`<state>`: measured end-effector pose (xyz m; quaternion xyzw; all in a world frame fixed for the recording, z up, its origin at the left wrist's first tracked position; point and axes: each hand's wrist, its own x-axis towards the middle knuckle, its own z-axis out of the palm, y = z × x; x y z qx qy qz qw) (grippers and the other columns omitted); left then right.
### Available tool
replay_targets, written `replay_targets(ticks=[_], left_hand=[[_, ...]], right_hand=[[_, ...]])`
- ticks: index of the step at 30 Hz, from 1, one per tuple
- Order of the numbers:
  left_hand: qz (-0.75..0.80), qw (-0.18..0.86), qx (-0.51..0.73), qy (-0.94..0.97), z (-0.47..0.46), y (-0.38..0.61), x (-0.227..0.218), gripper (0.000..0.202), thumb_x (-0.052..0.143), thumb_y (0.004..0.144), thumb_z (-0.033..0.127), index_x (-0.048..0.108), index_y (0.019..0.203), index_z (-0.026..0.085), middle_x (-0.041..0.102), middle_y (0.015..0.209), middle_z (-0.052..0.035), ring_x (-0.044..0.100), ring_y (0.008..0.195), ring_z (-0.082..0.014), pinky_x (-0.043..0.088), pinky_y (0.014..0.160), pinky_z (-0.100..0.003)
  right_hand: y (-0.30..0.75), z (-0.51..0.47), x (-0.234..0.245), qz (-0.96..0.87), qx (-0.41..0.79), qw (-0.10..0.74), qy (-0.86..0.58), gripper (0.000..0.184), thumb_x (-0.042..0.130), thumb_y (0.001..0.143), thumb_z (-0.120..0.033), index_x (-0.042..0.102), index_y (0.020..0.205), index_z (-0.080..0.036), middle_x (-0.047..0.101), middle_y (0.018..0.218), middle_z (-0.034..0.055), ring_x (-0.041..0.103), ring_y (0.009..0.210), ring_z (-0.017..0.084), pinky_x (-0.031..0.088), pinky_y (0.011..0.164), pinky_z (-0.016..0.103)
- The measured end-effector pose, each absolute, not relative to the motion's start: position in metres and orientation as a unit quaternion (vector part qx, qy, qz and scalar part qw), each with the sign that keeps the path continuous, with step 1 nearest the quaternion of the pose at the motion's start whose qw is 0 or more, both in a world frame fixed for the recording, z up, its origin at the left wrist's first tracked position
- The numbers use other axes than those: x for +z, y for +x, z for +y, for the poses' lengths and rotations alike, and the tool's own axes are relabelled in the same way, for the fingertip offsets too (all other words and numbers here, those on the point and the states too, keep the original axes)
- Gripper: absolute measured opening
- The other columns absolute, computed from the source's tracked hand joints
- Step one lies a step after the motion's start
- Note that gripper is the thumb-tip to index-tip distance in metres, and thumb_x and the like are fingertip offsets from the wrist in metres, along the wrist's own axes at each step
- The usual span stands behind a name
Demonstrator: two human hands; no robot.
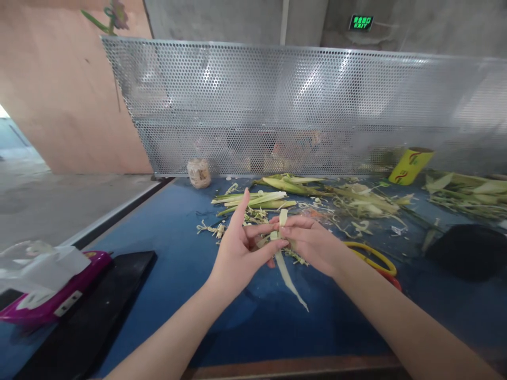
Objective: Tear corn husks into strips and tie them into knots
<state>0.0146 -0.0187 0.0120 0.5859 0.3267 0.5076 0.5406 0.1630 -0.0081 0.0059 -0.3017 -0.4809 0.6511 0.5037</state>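
A pale green strip of plant leaf, like corn husk, hangs down from between my two hands, its thin end pointing toward me. My left hand pinches it between thumb and a finger, with another finger raised. My right hand closes its fingertips on the strip's upper part, close against the left fingertips. Behind the hands lie small braided husk pieces and a bundle of cut green stalks. The exact fold of the strip is hidden by my fingers.
Yellow-handled scissors lie beside my right forearm. More husks, a yellow roll and a dark round object are to the right. A wrapped jar-like object stands before the perforated metal screen. A purple tissue box is left.
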Motion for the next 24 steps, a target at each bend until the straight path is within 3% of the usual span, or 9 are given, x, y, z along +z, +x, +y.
replay_targets(ticks=[5,11,20,24], left_hand=[[0.366,0.517,0.504,0.587,-0.0173,0.0146,0.0104,0.089,0.068,0.064,0.020,0.017,0.137,0.023,0.065,0.078,0.0001,0.048,0.037,-0.0052,0.044,0.038,-0.021],[0.370,0.523,0.477,0.602,-0.0178,0.0146,0.0106,0.086,0.067,0.066,0.022,0.017,0.136,0.023,0.066,0.080,-0.0011,0.047,0.039,-0.0048,0.042,0.040,-0.020],[0.378,0.499,0.450,0.637,-0.0178,0.0114,0.0093,0.084,0.066,0.066,0.021,0.020,0.136,0.020,0.068,0.078,-0.0038,0.045,0.047,-0.0067,0.040,0.049,-0.023],[0.372,0.470,0.455,0.658,-0.0177,0.0111,0.0073,0.078,0.065,0.066,0.019,0.025,0.133,0.021,0.067,0.075,-0.0025,0.049,0.052,-0.0089,0.040,0.052,-0.024]], right_hand=[[0.1637,-0.0041,0.0009,-0.546,0.606,0.482,-0.320,0.011,0.068,0.069,-0.030,0.067,0.066,-0.020,0.058,0.078,0.0012,0.054,0.074,0.013,0.042,0.071,0.031],[0.1646,-0.0017,0.0005,-0.568,0.519,0.523,-0.367,0.011,0.072,0.061,-0.029,0.067,0.060,-0.020,0.055,0.094,0.0030,0.050,0.097,0.018,0.041,0.077,0.028],[0.1620,-0.0031,0.0007,-0.545,0.517,0.546,-0.372,0.003,0.072,0.059,-0.024,0.070,0.060,-0.022,0.055,0.095,0.0030,0.048,0.100,0.018,0.041,0.078,0.028],[0.1606,-0.0049,0.0024,-0.523,0.523,0.554,-0.383,0.004,0.073,0.057,-0.024,0.070,0.058,-0.022,0.053,0.096,0.0032,0.050,0.093,0.017,0.042,0.074,0.029]])
